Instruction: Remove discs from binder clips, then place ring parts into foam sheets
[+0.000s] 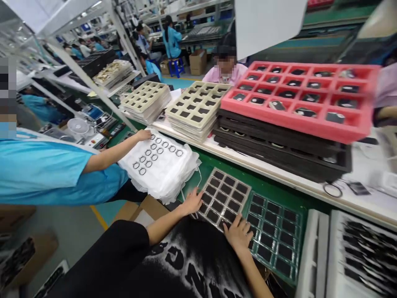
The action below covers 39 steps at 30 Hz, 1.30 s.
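Note:
My left hand (192,202) touches the left edge of a clear plastic tray (226,193) whose compartments hold dark rectangular pieces; its fingers are spread. On the near right corner of that tray rests my right hand (238,232), fingers apart. A second clear tray (276,231) with similar dark pieces lies on the green bench just right of my right hand. Left of the first tray is a stack of white sheets (164,182) with black rings on top. Another person's hand (143,135) touches the far left corner of this stack.
Beige tray stacks (189,120) and a red foam tray (297,111) on black trays (279,155) stand on the white shelf ahead. A tray of dark parts (366,256) is at right. A person in blue (40,167) stands at left; one in pink (207,75) sits opposite.

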Tool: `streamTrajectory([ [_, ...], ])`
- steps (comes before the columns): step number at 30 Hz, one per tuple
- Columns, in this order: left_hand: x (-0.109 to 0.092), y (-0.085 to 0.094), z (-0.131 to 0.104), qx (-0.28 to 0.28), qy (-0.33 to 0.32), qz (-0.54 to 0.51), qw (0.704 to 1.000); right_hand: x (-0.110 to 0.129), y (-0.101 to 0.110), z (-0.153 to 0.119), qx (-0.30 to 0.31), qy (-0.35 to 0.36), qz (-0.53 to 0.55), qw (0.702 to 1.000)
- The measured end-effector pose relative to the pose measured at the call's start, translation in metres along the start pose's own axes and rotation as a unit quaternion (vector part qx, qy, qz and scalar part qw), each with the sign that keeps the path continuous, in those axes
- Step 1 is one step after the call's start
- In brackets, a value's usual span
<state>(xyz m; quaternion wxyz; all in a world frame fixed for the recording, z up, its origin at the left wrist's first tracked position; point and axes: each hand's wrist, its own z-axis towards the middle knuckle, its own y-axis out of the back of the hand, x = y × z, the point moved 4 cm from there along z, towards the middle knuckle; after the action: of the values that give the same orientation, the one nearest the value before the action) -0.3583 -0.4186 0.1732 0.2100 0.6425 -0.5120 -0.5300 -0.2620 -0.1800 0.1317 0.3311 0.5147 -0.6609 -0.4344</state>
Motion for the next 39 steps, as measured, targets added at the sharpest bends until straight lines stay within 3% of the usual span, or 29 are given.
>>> streamTrajectory([
  [3, -0.006, 0.051, -0.022, -0.054, -0.086, -0.002, 0.995, 0.008, 0.034, -0.002, -0.081, 0.038, -0.028, 0.996],
  [5, 0.01, 0.098, -0.034, -0.112, -0.083, 0.01, 0.99, 0.022, 0.061, 0.001, -0.138, 0.074, -0.017, 0.988],
  [7, 0.046, 0.146, -0.044, -0.159, 0.008, 0.05, 0.986, 0.046, 0.087, 0.007, -0.166, 0.119, 0.001, 0.979],
  [9, 0.091, 0.188, -0.056, -0.184, 0.137, 0.115, 0.967, 0.081, 0.107, 0.014, -0.145, 0.179, 0.022, 0.973],
  [12, 0.155, 0.228, -0.075, -0.192, 0.263, 0.171, 0.93, 0.149, 0.133, 0.022, -0.104, 0.28, 0.069, 0.952],
  [15, 0.197, 0.237, -0.088, -0.159, 0.281, 0.181, 0.929, 0.22, 0.166, 0.034, -0.135, 0.348, 0.099, 0.922],
  [18, 0.222, 0.233, -0.095, -0.108, 0.251, 0.192, 0.942, 0.282, 0.193, 0.06, -0.163, 0.355, 0.09, 0.916],
  [22, 0.239, 0.236, -0.097, -0.09, 0.167, 0.147, 0.971, 0.329, 0.21, 0.104, -0.139, 0.303, 0.069, 0.94],
  [27, 0.236, 0.251, -0.082, -0.192, 0.145, 0.074, 0.968, 0.339, 0.211, 0.128, -0.124, 0.301, 0.071, 0.943],
  [30, 0.221, 0.252, -0.06, -0.241, 0.16, 0.119, 0.95, 0.337, 0.213, 0.133, -0.116, 0.308, 0.114, 0.938],
  [34, 0.209, 0.244, -0.037, -0.229, 0.159, 0.175, 0.945, 0.343, 0.224, 0.135, -0.111, 0.297, 0.163, 0.934],
  [39, 0.226, 0.242, -0.043, -0.191, 0.114, 0.139, 0.965, 0.347, 0.243, 0.139, -0.094, 0.196, 0.278, 0.936],
])
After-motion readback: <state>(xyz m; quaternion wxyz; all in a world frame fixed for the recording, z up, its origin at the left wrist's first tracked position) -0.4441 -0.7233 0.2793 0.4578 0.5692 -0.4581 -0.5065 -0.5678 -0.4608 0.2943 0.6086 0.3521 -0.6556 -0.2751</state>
